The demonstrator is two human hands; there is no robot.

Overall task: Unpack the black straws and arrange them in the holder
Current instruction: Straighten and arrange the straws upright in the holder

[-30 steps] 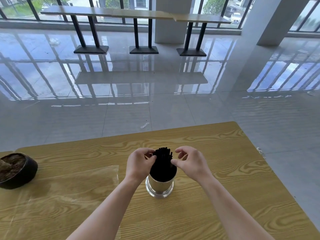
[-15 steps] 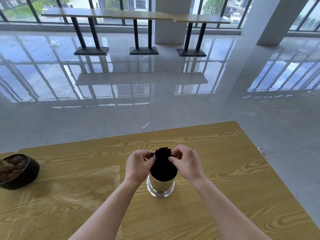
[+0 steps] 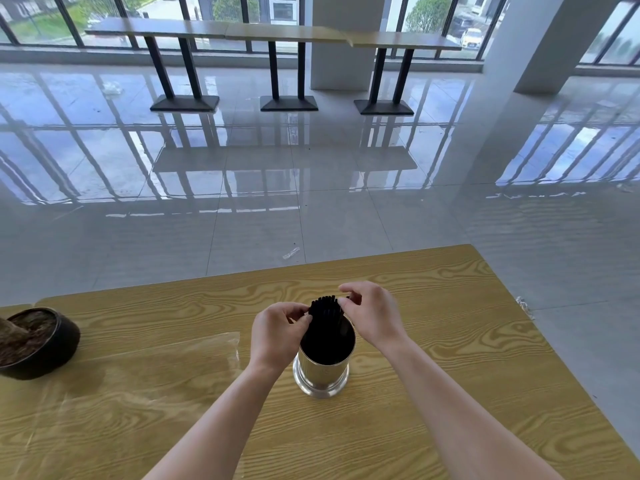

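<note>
A bundle of black straws [image 3: 325, 327] stands upright in a shiny metal holder [image 3: 323, 374] on the wooden table [image 3: 450, 358]. My left hand [image 3: 278, 332] is at the left side of the straw tops, with its curled fingertips pinching them. On the right side my right hand [image 3: 374, 315] has thumb and forefinger pinched at the top ends. The straws' lower parts are hidden inside the holder.
An empty clear plastic wrapper [image 3: 138, 375] lies flat on the table left of the holder. A dark round pot [image 3: 38, 342] sits at the table's left edge. Beyond the table's far edge is glossy tiled floor, with high tables [image 3: 277, 32] by the windows.
My right hand has closed in on the straw tops and shifted slightly up and back. The left hand stays at the bundle's left side. The holder has not moved.
</note>
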